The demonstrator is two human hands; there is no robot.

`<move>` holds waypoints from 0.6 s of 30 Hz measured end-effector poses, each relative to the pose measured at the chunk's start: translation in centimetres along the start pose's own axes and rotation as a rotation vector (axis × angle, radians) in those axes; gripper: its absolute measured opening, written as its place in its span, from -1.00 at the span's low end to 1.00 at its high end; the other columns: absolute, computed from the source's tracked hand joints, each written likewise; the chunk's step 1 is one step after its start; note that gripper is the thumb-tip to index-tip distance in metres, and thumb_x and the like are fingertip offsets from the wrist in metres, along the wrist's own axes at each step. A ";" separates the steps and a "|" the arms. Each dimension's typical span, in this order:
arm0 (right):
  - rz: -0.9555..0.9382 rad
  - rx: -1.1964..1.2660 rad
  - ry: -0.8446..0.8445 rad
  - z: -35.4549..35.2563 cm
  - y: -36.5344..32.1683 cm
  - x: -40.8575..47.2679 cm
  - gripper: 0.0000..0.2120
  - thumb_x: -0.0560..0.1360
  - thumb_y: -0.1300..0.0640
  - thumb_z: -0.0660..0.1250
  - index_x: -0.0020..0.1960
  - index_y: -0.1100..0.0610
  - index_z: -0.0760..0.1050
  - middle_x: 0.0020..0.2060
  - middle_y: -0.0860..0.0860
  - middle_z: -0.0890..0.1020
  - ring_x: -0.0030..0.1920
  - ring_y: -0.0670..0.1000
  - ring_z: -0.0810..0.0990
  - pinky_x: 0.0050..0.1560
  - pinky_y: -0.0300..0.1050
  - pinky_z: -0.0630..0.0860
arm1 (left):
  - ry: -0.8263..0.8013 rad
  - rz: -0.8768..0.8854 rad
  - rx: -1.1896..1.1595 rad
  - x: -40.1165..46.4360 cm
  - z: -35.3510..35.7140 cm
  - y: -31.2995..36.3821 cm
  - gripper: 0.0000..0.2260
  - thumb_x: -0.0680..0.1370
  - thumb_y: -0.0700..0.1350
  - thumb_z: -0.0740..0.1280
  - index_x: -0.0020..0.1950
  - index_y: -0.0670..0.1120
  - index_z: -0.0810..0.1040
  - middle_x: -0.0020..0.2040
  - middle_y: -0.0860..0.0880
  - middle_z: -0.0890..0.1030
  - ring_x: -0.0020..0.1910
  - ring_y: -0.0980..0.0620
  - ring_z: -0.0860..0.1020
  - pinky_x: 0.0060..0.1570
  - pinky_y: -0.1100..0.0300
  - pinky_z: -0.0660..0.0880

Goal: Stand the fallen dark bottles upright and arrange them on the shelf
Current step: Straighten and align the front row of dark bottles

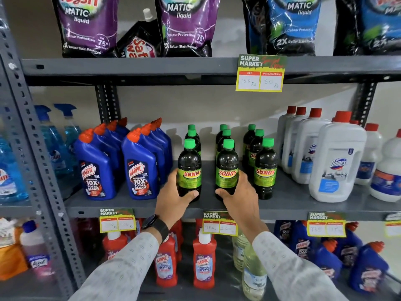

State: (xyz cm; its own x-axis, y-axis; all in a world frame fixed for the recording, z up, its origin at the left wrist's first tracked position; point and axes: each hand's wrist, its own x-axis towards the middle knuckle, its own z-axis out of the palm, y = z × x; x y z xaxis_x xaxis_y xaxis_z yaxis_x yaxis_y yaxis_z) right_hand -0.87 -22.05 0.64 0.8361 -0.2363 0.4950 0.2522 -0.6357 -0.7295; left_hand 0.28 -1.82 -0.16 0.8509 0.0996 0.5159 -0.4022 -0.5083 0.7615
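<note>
A: Dark-green liquid, green caps: nine Sunny bottles stand upright in three files on the grey middle shelf point(293, 205), between the blue Harpic bottles point(138, 168) on the left and the white Domex bottles point(336, 161) on the right. None appears fallen, so this looks like final alignment.

B: Hand status?

A: The left hand point(173, 198) is wrapped around the base of the near-left Sunny bottle point(189, 170), thumb across its front. The right hand point(240, 196) grips the near-centre Sunny bottle point(226, 170) the same way. The near-right Sunny bottle point(265, 170) stands untouched.

B: Procedure?

A: Keep both grips low, near the base; a high grip tips a tall bottle. Slide rather than lift. Bring both fronts level with the near-right bottle, labels facing outward, gaps between files equal. Avoid pushing back into the bottles behind. Release one hand at a time.
</note>
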 end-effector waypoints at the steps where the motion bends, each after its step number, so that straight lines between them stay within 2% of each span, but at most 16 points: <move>1: -0.003 -0.008 0.000 0.0 0.0 0.0 -0.29 0.46 -0.02 0.56 0.49 0.08 0.32 0.24 0.00 0.62 0.27 0.05 0.57 0.16 -0.11 0.41 | -0.007 -0.004 -0.003 0.0 -0.1 0.0 -0.23 0.41 -0.01 0.56 0.53 0.08 0.24 0.30 0.07 0.58 0.26 0.08 0.53 0.25 0.15 0.43; 11: -0.003 -0.017 0.015 -0.2 -0.1 -0.3 -0.28 0.46 -0.02 0.57 0.50 0.09 0.32 0.23 0.01 0.63 0.26 0.07 0.59 0.19 -0.04 0.46 | -0.082 -0.034 -0.002 0.1 -0.8 -0.2 -0.19 0.41 -0.01 0.57 0.54 0.12 0.20 0.34 0.07 0.56 0.24 0.13 0.54 0.30 0.11 0.47; 15: -0.038 -0.032 -0.028 -0.5 0.3 -0.7 -0.14 0.48 -0.07 0.54 0.62 0.08 0.18 0.38 0.05 0.55 0.37 0.10 0.52 0.33 0.02 0.42 | -0.145 -0.049 0.024 -0.3 -1.1 0.5 -0.15 0.44 -0.01 0.55 0.59 0.13 0.11 0.43 0.09 0.47 0.30 0.15 0.46 0.32 0.15 0.39; 16: -0.046 -0.044 -0.028 -0.9 0.5 -0.9 -0.11 0.49 -0.09 0.52 0.64 0.09 0.14 0.41 0.06 0.52 0.41 0.10 0.50 0.37 0.05 0.40 | -0.104 -0.049 0.049 -0.8 -1.0 0.9 -0.13 0.44 0.00 0.54 0.59 0.14 0.09 0.44 0.13 0.43 0.34 0.15 0.43 0.35 0.13 0.37; 18: -0.093 -0.056 0.031 -2.4 1.1 -1.2 -0.17 0.53 -0.10 0.48 0.65 0.08 0.16 0.42 0.03 0.52 0.41 0.04 0.50 0.40 0.07 0.43 | 0.135 0.009 0.170 -2.5 -0.5 2.1 -0.24 0.47 -0.03 0.50 0.57 0.11 0.17 0.43 0.11 0.43 0.38 0.09 0.42 0.34 0.05 0.41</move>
State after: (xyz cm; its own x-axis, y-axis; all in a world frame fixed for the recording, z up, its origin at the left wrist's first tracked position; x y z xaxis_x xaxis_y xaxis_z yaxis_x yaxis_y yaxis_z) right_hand -2.81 -24.21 0.40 0.7947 -0.1961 0.5744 0.3002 -0.6956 -0.6527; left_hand -2.88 -2.72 0.35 0.7897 0.2022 0.5792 -0.3370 -0.6459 0.6850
